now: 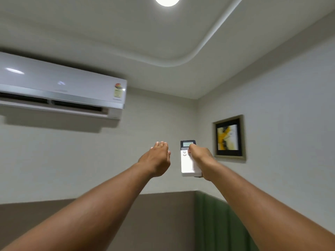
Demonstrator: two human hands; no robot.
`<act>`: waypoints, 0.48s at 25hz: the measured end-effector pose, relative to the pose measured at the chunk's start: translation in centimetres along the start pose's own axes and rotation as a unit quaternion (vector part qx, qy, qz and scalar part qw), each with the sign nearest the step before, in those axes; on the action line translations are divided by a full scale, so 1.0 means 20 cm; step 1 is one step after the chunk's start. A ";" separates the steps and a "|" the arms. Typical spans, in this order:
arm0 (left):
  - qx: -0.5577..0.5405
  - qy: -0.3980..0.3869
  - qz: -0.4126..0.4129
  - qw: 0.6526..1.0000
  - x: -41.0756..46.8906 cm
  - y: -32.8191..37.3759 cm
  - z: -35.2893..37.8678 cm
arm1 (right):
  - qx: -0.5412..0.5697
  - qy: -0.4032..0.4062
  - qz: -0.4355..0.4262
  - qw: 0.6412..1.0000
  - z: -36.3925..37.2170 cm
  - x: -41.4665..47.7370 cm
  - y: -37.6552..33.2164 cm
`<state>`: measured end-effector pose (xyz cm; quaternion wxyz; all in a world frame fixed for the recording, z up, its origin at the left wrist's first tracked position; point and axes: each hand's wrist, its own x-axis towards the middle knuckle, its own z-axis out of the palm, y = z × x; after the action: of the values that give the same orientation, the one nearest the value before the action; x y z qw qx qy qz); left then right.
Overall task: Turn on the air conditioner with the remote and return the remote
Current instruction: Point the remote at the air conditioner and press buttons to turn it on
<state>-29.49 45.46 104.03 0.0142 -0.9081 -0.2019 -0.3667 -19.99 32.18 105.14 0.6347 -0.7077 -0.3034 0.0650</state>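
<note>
A white wall-mounted air conditioner (61, 87) hangs high on the left wall, its lower flap tilted open over dark vents, with a faint lit display on the front. My right hand (201, 158) holds a white remote (188, 163) upright, raised in front of me, thumb resting on its buttons below the small grey screen. My left hand (157, 158) is lifted beside it, to the left, palm away, fingers together and loosely extended, holding nothing. The two hands do not touch.
A framed yellow and black picture (229, 137) sits on the right wall. A round ceiling lamp (167, 0) glows at the top. Below are a brown padded panel (54, 211) and a green padded panel (213, 223).
</note>
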 end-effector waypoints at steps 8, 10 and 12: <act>-0.148 -0.030 0.137 0.979 0.24 1.05 0.48 | -0.052 0.186 0.049 0.980 -1.05 -0.08 0.24; -0.185 -0.042 0.172 0.967 0.24 1.34 0.56 | -0.063 0.230 0.055 0.970 -1.29 -0.15 0.28; -0.209 -0.049 0.202 0.956 0.23 1.59 0.60 | -0.074 0.267 0.068 0.959 -1.49 -0.21 0.30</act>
<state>-6.56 20.10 102.21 -0.1116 -0.9295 0.0662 -0.3452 -7.15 4.44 103.80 0.6329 -0.7629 -0.0786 -0.1058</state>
